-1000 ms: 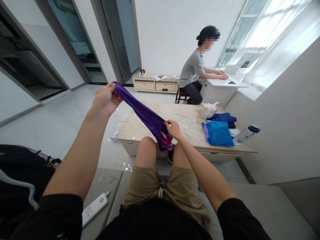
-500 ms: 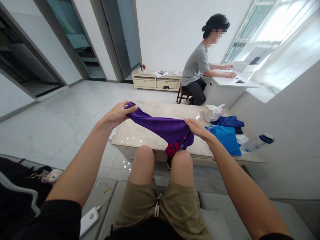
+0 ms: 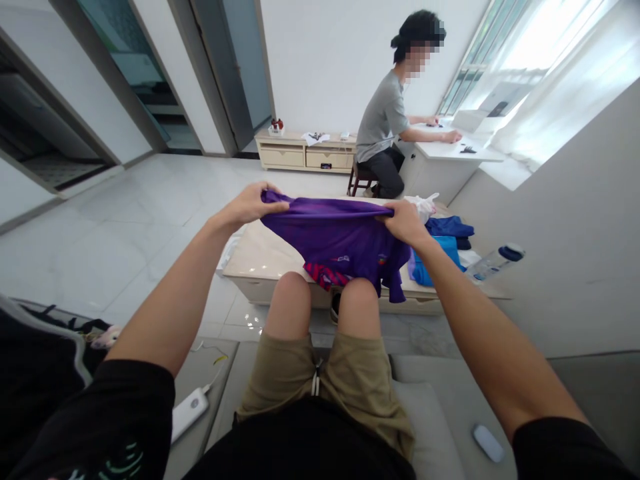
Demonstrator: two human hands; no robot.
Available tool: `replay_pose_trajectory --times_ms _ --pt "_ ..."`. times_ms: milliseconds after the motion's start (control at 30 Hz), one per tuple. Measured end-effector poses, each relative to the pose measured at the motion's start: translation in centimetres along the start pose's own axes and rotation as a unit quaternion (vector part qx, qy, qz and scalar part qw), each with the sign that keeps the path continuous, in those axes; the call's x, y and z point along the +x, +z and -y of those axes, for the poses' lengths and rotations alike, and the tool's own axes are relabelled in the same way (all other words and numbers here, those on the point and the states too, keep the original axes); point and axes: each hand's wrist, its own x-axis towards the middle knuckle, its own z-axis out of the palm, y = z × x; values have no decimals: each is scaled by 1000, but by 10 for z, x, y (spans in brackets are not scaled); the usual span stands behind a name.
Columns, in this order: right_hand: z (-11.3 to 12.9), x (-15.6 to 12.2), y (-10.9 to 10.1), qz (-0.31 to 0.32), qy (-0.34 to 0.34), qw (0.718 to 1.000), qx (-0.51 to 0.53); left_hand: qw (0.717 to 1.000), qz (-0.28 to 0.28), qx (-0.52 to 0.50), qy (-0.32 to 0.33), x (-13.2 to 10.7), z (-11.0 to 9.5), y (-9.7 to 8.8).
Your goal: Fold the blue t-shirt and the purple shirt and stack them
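Purple jersey (image 3: 340, 230): stretched wide across the knees, just before the marble-topped table (image 3: 255, 257).
Left hand (image 3: 247, 205): narrow pinch on one top corner.
Right hand (image 3: 406, 223): narrow pinch on the opposite corner.
Table's right end: blue clothes (image 3: 447, 228), water bottle (image 3: 495, 263).
Risk: slackened pinch, jersey slipping floorward.

Black short-sleeved shirt (image 3: 300, 448), khaki shorts (image 3: 355, 393), white drawstring (image 3: 316, 379), bare left hand (image 3: 247, 205), bare right hand (image 3: 406, 223)
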Motion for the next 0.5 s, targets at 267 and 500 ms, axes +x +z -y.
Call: replay_pose_trajectory --times_ms 267,500 --pt "39 20 -81 -116 -35 986 -118 960 -66 273 -1 12 -25 -37" --pt "-5 64 -81 92 -23 995 39 971 -205 126 14 78 20 -48"
